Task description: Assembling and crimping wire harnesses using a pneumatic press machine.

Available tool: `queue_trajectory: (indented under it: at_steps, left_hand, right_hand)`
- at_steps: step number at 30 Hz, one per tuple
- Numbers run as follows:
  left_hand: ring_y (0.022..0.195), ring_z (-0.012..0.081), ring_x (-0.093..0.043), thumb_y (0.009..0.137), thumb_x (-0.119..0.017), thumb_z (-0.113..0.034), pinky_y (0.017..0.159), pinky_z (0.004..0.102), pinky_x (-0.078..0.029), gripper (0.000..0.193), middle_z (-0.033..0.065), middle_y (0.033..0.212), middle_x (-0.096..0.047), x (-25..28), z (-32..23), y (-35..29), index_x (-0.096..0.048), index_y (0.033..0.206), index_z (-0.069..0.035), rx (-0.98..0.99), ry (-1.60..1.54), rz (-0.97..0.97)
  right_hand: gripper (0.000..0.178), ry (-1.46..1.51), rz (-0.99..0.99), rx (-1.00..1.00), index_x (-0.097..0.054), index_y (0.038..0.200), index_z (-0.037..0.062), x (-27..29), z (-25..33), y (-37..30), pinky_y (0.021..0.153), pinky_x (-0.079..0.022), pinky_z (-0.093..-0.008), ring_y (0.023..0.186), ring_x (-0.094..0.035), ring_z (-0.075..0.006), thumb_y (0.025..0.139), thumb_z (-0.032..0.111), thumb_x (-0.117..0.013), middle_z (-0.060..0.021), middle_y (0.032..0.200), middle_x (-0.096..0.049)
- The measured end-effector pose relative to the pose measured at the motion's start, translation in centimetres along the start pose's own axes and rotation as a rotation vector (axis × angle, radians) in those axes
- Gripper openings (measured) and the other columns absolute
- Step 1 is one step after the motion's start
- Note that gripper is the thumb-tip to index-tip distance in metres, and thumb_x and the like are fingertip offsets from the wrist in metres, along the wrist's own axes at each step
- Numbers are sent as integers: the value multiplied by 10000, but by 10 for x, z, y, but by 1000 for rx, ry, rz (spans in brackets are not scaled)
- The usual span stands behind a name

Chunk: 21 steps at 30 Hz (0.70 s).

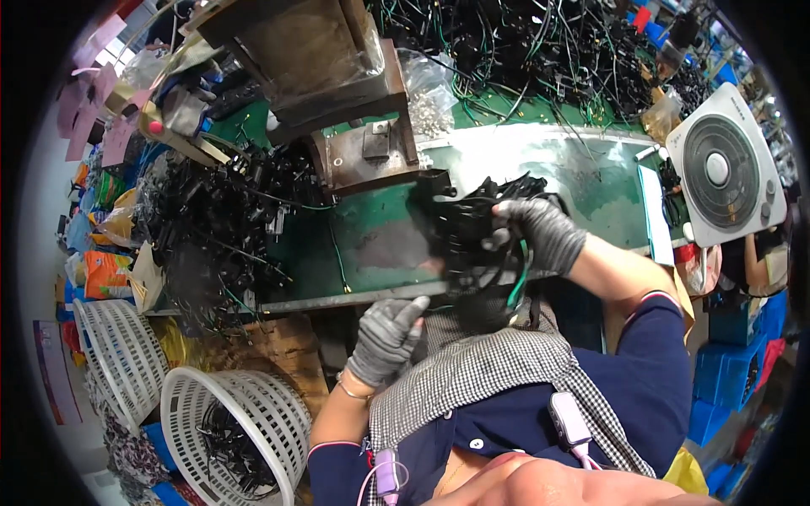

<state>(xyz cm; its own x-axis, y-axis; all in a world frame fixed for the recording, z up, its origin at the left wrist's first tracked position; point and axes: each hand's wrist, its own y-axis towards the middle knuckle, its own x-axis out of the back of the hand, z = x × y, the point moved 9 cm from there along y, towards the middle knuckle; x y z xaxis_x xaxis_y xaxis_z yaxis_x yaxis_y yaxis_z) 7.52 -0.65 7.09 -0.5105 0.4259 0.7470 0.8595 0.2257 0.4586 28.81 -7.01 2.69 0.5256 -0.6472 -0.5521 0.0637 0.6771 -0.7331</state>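
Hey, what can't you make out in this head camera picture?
All in the head view:
- Black cable bundle: motion blur hides its separate parts.
- Right hand: its back hides the palm and exact grip.
- Left hand: its curled fingers hide the palm.
- Metal machine: top cut off by the upper edge.
- Front white basket: cut off by the lower edge.

No lettering can be read; the dark marking (739, 106) on the pale fan (719, 169) is too small.

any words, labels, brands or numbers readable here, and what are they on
No text reads clearly.
White fan: marks near its top corner, too small to read.
Orange bag: print, too blurred.
Pink papers: any writing is too blurred to tell.
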Motion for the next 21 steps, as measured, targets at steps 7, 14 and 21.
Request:
queue_trajectory:
  at_steps: [7,14,21]
  left_hand:
    - [724,337,-601,855,-606,-156,672,406,-506,246,143,802,-614,26,69,-38,-634,1083,-68,350,270,-190]
    - [670,335,-593,822,-599,-116,614,427,-493,177,139,728,-599,12,120,-26,-647,982,-58,430,320,-336]
    - [593,316,-571,802,-572,-164,560,428,-478,126,110,671,-578,3,124,-20,-642,891,-109,444,500,-296]
  right_hand:
    - [171,-405,63,550,-570,713,81,-29,192,-35,591,-528,-332,524,-549,-157,839,183,-623,-33,631,-573]
    - [177,-487,222,747,-589,700,101,-162,416,6,489,-474,-330,489,-547,-188,840,209,-589,-42,582,-561]
    - [233,-1674,-901,1534,-691,927,14,-221,659,-5,786,-540,-453,857,-692,-295,843,132,-509,-173,934,-705]
